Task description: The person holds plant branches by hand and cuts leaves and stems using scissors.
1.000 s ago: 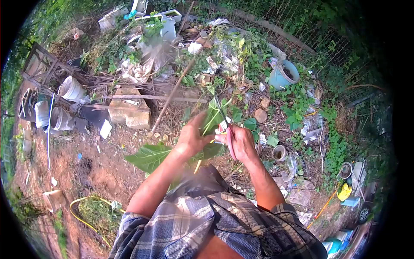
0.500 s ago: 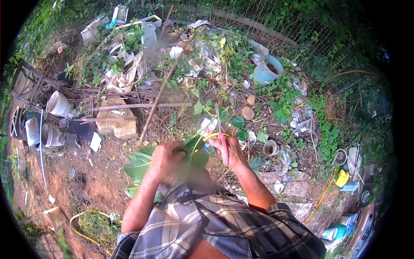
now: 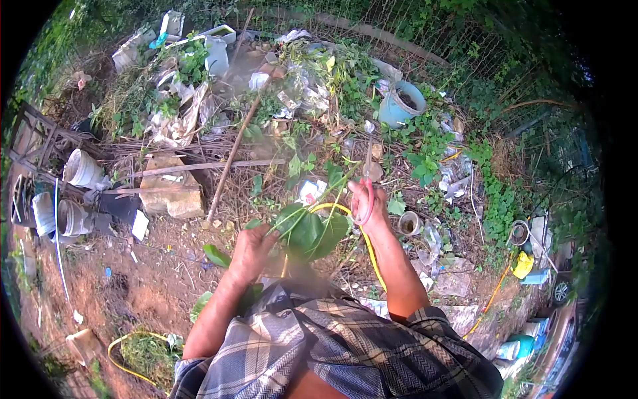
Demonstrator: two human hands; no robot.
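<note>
My left hand (image 3: 252,251) is closed on the stems of a leafy green cutting (image 3: 307,233), whose broad leaves hang in front of my body. Other large leaves show beside my left wrist. In my right hand (image 3: 373,209) are pink-handled scissors (image 3: 365,199), their blades pointing away from me, close to the tip of a green stem. A yellow hose (image 3: 372,256) curves behind the leaves and past my right forearm. Just beyond the leaves lies a white and red packet (image 3: 310,193).
A blue bucket (image 3: 397,106) stands ahead to the right among vines. White buckets (image 3: 83,168) and a wooden frame (image 3: 33,139) are at the left. A long stick (image 3: 232,156) leans across flat stones (image 3: 169,193). A small pot (image 3: 410,224) sits right of my right hand.
The scissors and my right hand have moved away from my left hand and a little to the right. My left hand has shifted slightly left, and the leaves now hang more spread out.
</note>
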